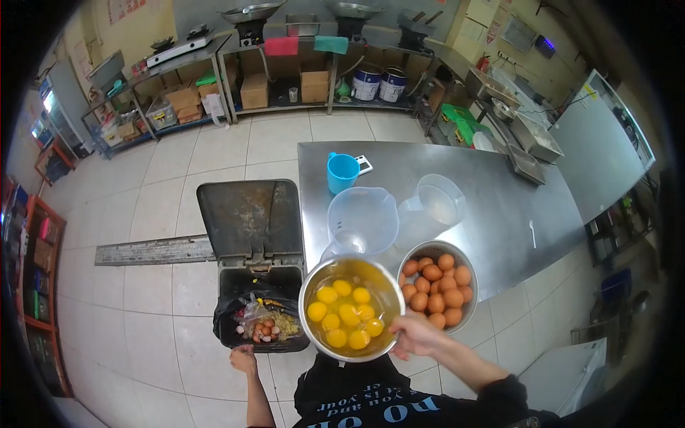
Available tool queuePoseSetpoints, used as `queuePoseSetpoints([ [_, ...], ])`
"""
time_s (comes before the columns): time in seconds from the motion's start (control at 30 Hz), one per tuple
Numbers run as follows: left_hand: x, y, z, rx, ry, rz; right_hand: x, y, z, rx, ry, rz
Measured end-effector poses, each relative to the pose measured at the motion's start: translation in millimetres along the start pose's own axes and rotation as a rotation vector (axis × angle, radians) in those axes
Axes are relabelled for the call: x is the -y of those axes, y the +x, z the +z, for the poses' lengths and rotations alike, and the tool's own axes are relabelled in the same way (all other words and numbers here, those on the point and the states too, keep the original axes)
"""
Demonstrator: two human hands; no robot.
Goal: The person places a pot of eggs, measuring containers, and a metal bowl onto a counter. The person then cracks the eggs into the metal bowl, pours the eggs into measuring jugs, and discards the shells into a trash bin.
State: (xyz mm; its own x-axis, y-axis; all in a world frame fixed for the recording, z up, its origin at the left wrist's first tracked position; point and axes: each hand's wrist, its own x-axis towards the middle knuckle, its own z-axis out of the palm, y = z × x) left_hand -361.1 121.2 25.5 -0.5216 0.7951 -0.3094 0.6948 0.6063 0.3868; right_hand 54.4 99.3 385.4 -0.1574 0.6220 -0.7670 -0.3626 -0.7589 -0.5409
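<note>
A steel bowl point(308, 335) of cracked eggs, with several whole yolks, is at the near left corner of the steel table. My right hand point(417, 335) grips its right rim. At the near edge of the open bin, my left hand point(244, 359) has its fingers curled in; whether anything is in them is too small to tell. The bin point(250, 214) has a black liner, with eggshells point(266, 329) and scraps inside. Right of the bowl, a second bowl point(473, 274) holds several brown eggs point(446, 284).
On the steel table point(499, 207) are a blue mug point(343, 172), a white device point(364, 165), two clear plastic jugs point(364, 217) point(435, 207) and a white fork point(532, 234). A metal floor grate point(157, 250) lies left of the bin. Shelves and stoves line the back wall.
</note>
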Motion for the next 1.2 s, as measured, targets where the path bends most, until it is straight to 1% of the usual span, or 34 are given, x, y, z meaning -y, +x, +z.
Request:
queuePoseSetpoints([
  [0.03, -8.6, -10.0, -5.6, -0.011, 0.007, -0.036, 17.4, -10.1, 0.9, -0.026, -0.025, -0.009],
  [0.07, -13.2, -13.1, -4.5, -0.011, 0.004, -0.029, 35.9, -19.5, 2.3, -0.052, -0.049, -0.017],
  [0.13, -16.9, -19.5, -1.2, -0.133, 0.054, -0.125, 74.8, -41.3, 8.6, -0.041, -0.135, -0.218],
  [0.17, -15.1, -19.9, 1.3, -0.089, 0.065, -0.155, 89.3, -41.0, 4.0, -0.092, -0.209, -0.287],
  [0.2, -14.2, -21.2, 4.8, -0.093, 0.059, -0.145, 102.8, -38.7, -0.8, -0.142, -0.283, -0.358],
  [0.27, -10.4, -21.6, 16.2, -0.104, 0.018, -0.211, 133.2, -33.4, -6.5, -0.161, -0.306, -0.410],
  [0.3, -10.1, -21.4, 16.9, -0.029, 0.080, -0.245, 144.5, -29.5, -9.2, -0.176, -0.330, -0.451],
  [0.33, -12.8, -25.1, 15.0, -0.037, 0.069, -0.234, 153.0, -23.3, -13.1, -0.176, -0.330, -0.467],
  [0.4, -19.9, -31.5, 11.6, -0.093, -0.083, -0.407, 168.0, -5.0, -24.0, -0.235, -0.372, -0.567],
  [0.43, -15.2, -30.5, 14.7, -0.106, -0.087, -0.429, 174.7, 4.7, -32.5, -0.209, -0.390, -0.586],
  [0.47, -4.8, -29.7, 21.6, -0.119, -0.091, -0.454, 178.8, 13.3, -37.2, -0.207, -0.392, -0.600],
  [0.53, 0.9, -39.5, 26.1, -0.205, -0.044, -0.535, 185.8, 27.2, -44.0, -0.273, -0.388, -0.651],
  [0.6, 52.5, -34.1, 52.3, -0.256, -0.006, -0.401, 191.6, 36.2, -46.8, -0.279, -0.395, -0.649],
  [0.7, 40.6, -45.6, 47.1, -0.253, 0.012, -0.443, 193.8, 44.6, -46.3, -0.304, -0.376, -0.656],
  [0.77, 32.5, -50.7, 45.4, -0.246, 0.013, -0.470, 193.6, 48.9, -45.6, -0.349, -0.384, -0.729],
  [0.87, 25.9, -56.3, 41.2, -0.232, 0.017, -0.489, 192.2, 56.0, -50.7, -0.318, -0.384, -0.755],
  [1.0, 21.0, -60.6, 39.9, -0.221, 0.018, -0.494, 185.6, 65.2, -49.4, -0.355, -0.339, -0.783],
  [1.07, 20.8, -61.7, 39.1, -0.220, 0.013, -0.499, 180.5, 70.9, -48.6, -0.356, -0.351, -0.848],
  [1.1, 20.3, -62.3, 38.8, -0.216, 0.008, -0.498, 177.7, 71.6, -46.4, -0.353, -0.354, -0.847],
  [1.17, 21.0, -62.9, 40.1, -0.217, -0.001, -0.496, 171.2, 72.0, -39.9, -0.430, -0.475, -0.954],
  [1.2, 21.9, -63.8, 40.6, -0.217, -0.002, -0.489, 167.9, 70.9, -35.8, -0.427, -0.478, -0.954],
])
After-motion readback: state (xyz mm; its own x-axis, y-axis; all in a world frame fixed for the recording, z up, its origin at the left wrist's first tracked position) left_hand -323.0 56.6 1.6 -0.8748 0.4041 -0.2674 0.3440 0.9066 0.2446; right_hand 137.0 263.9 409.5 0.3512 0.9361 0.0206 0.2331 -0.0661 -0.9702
